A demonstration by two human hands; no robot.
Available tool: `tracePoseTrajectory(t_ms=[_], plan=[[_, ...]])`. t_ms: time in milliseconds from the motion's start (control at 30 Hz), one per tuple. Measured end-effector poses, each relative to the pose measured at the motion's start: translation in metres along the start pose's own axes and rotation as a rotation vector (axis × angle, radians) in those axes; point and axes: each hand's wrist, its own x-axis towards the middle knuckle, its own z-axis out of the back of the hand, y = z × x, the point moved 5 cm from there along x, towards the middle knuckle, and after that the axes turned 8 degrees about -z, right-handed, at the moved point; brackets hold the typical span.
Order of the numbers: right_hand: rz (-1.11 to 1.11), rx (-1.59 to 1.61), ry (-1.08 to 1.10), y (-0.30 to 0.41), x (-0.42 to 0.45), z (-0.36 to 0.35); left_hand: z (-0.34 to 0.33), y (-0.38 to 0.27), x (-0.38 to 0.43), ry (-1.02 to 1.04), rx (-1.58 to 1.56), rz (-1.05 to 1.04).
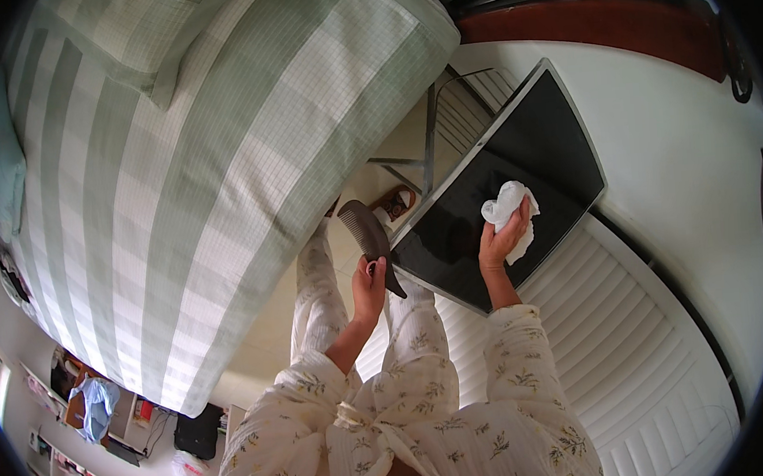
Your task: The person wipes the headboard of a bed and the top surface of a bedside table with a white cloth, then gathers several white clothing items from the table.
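Observation:
My left hand [369, 286] grips a dark curved comb [369, 232] by its narrow handle; its teeth face the bed. A small pink loop shows at the fingers of that hand. In my right hand [504, 236] is a crumpled white tissue or cloth [507, 204], held over the dark glossy top of a small table [435, 247]. Whether it touches the surface cannot be told for certain. The table top has a pale metal-like rim and stands to the right of the comb.
A bed with a green and white checked cover [233, 202] fills the left. A metal rack [469, 109] stands beyond the table's edge. White ribbed cushioning [606, 315] lies at the right, by the wall. A slippered foot [398, 204] shows on the floor.

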Motion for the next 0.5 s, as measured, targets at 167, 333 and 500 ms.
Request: tracePoseTrajectory(t_ms=[167,333,500], plan=[[-0.033,-0.007,0.02,0.001,-0.001,0.003,-0.002,-0.002,-0.004,-0.011,0.034,0.008],[-0.022,0.021,-0.012,-0.005,-0.01,0.0,-0.002,-0.001,-0.01,-0.045,0.067,-0.092],[-0.038,-0.001,0.01,-0.005,-0.009,0.0,-0.004,-0.002,-0.013,-0.032,-0.047,-0.027]])
